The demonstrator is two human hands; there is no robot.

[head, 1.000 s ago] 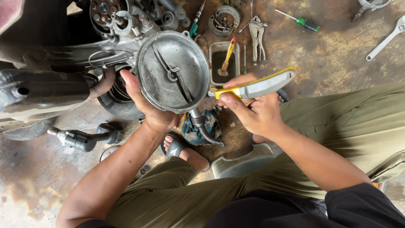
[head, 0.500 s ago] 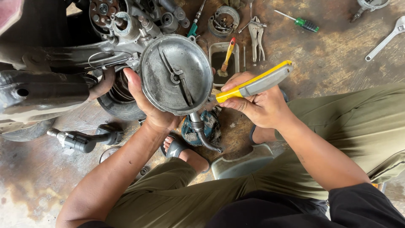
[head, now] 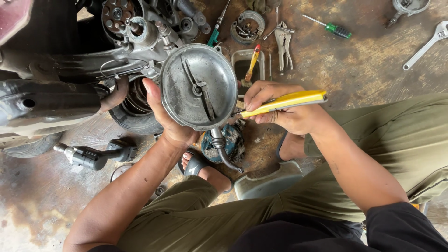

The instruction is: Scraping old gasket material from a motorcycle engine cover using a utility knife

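My left hand [head: 169, 122] grips a round grey metal housing [head: 199, 86] from its left and lower rim, holding it face up with a bent pipe [head: 221, 148] hanging from its bottom. A thin bar and clip cross its inner face. My right hand [head: 284, 108] holds yellow-handled pliers [head: 282, 102], whose tip meets the housing's right rim. Both hands are above my sandalled foot [head: 200, 168] and the stained floor.
A dismantled engine [head: 140, 28] and dark scooter body [head: 42, 100] lie at left. On the floor are a green screwdriver [head: 333, 29], locking pliers [head: 283, 44], a wrench [head: 425, 44], a small tray [head: 247, 63], a brake part [head: 248, 25] and a low stool [head: 268, 182].
The housing has shifted slightly down and right in view. The pliers have swung from tilted up to nearly level, with the tip staying at the housing's right rim.
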